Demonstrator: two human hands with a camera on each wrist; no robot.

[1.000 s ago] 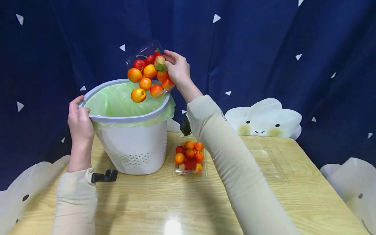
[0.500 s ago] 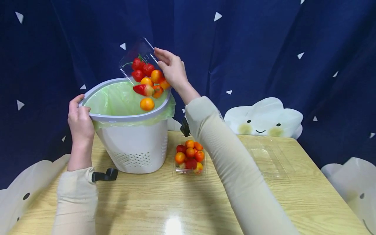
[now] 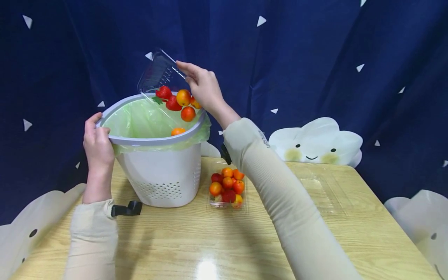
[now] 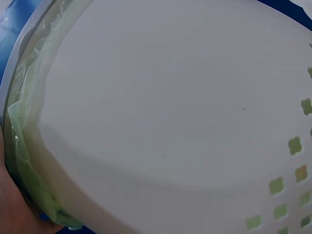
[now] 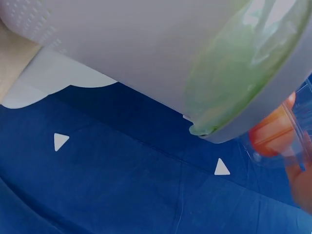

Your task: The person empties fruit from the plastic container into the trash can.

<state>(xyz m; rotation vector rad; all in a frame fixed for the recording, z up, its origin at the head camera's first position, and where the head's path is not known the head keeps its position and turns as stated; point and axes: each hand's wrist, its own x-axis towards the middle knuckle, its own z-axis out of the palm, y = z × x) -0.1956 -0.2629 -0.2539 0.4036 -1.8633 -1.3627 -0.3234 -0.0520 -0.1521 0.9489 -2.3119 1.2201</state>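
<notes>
A white waste bin (image 3: 159,175) with a grey rim and a green bin liner (image 3: 140,118) stands on the table. My left hand (image 3: 99,144) grips the rim at its left side. Over the bin's right side, my right hand (image 3: 204,85) holds a clear plastic box (image 3: 155,74) by its edge, tilted downward. Red strawberries (image 3: 173,103) and small orange fruits (image 3: 183,97) are at its low end. One orange fruit (image 3: 178,131) is below them inside the bin opening. In the right wrist view, an orange fruit (image 5: 273,131) shows through the box wall. The bin's bottom is hidden.
Right of the bin, a second clear box of fruit (image 3: 227,186) sits on the wooden table (image 3: 182,241). Another clear plastic container (image 3: 316,192) lies further right. A blue curtain (image 3: 297,58) and a cloud-shaped cushion (image 3: 315,140) are behind.
My right hand has moved left and tipped the clear box further. Several fruits have slid out into the bin, leaving fewer in the box. My left hand stays on the rim.
</notes>
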